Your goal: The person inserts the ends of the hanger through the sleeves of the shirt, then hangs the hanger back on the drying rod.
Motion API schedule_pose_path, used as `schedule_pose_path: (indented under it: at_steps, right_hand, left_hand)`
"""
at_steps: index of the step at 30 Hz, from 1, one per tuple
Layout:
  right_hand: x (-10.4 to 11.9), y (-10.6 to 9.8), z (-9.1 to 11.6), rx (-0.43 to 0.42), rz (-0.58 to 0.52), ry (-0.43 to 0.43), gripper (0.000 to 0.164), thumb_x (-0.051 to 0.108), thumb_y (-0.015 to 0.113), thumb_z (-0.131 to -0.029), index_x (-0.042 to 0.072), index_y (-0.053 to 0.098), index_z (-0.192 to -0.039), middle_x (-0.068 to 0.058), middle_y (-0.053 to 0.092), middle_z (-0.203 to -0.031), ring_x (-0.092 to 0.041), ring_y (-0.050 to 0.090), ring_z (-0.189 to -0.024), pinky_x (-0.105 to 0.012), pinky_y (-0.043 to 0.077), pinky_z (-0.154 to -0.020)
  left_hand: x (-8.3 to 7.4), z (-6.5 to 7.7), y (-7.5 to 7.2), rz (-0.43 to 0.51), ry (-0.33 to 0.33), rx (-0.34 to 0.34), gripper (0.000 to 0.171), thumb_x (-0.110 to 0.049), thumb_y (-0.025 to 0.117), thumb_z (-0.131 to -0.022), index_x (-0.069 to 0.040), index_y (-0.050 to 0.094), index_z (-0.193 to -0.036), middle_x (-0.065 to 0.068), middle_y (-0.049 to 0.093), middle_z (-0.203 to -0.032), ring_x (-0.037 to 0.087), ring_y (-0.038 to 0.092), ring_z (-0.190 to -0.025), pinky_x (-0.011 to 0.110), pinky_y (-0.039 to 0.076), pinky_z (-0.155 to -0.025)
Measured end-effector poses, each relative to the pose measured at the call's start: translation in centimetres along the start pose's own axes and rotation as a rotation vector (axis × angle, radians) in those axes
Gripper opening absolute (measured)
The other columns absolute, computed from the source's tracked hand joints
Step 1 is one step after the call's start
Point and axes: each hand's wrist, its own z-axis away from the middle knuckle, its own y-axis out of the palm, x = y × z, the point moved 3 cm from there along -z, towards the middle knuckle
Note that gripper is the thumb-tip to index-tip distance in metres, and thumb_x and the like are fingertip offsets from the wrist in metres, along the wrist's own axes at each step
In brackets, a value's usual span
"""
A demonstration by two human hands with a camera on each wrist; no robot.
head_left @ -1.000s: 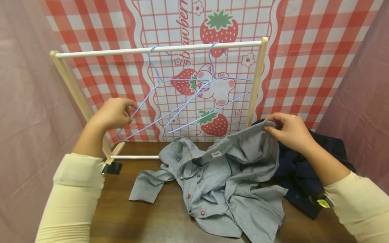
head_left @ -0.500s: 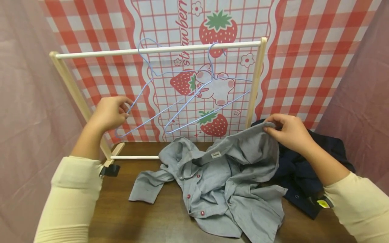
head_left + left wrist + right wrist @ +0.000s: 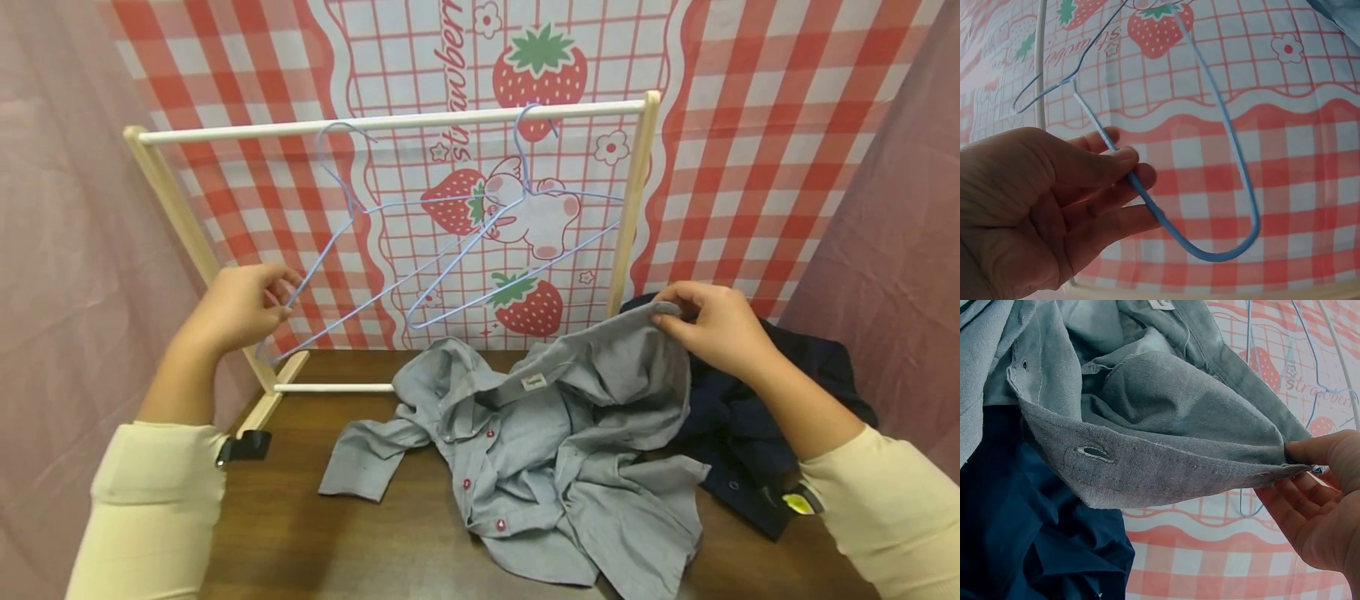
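My left hand [image 3: 247,304] pinches the lower left arm of a light blue wire hanger [image 3: 1235,156] between thumb and fingers. The hanger's hook overlaps the white top rod [image 3: 247,132] of a small clothes rack in the head view. In my right hand [image 3: 712,325] is the collar edge of a grey shirt [image 3: 525,450], lifted and held between thumb and fingertips. Red buttons run down the shirt's front, and a white label sits inside its neck. The right wrist view shows a buttonhole in the collar band [image 3: 1166,469].
A second blue hanger [image 3: 480,242] hangs from the rod's right part. Dark navy clothing [image 3: 750,417] lies at the right behind the shirt. The rack's wooden posts [image 3: 633,200] stand on the brown table [image 3: 300,533], before a strawberry-print cloth [image 3: 757,150].
My left hand has moved left and down with the hanger, whose hook rose above the rod midway and now sits lower and further left. The right hand and shirt have stayed put.
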Motion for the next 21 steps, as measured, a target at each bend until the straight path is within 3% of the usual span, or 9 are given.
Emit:
schedule_pose_path:
  at_steps: [10,16,21]
  right_hand:
    - [-0.7,0.3,0.4,0.005,0.010,0.033,0.013,0.011,0.074,-0.086,0.006,0.070,-0.098,-0.011,0.070,-0.089,-0.023,0.059,-0.076,-0.027,0.043,-0.057]
    - [-1.0,0.4,0.5,0.006,-0.005,0.043,0.014,0.011,0.074,-0.086,0.005,0.070,-0.098,-0.012,0.069,-0.088,-0.022,0.057,-0.073,-0.025,0.043,-0.055]
    - [-1.0,0.4,0.6,0.012,-0.016,0.050,0.014,0.010,0.074,-0.086,0.004,0.070,-0.098,-0.013,0.069,-0.089,-0.025,0.061,-0.076,-0.023,0.044,-0.056]
  left_hand:
    - [1.8,3.5,1.1,0.020,-0.023,0.103,0.028,0.007,0.067,-0.077,0.001,0.062,-0.104,0.005,0.064,-0.080,0.020,0.062,-0.073,0.035,0.048,-0.062]
    - [2.5,4.9,2.1,0.066,-0.054,0.149,0.027,0.008,0.065,-0.078,0.000,0.062,-0.104,0.009,0.064,-0.082,0.018,0.063,-0.073,0.033,0.050,-0.063]
    - [2.7,5.5,3.1,0.073,-0.047,0.168,0.031,0.009,0.065,-0.076,-0.001,0.062,-0.106,0.004,0.063,-0.082,0.017,0.059,-0.073,0.032,0.049,-0.061]
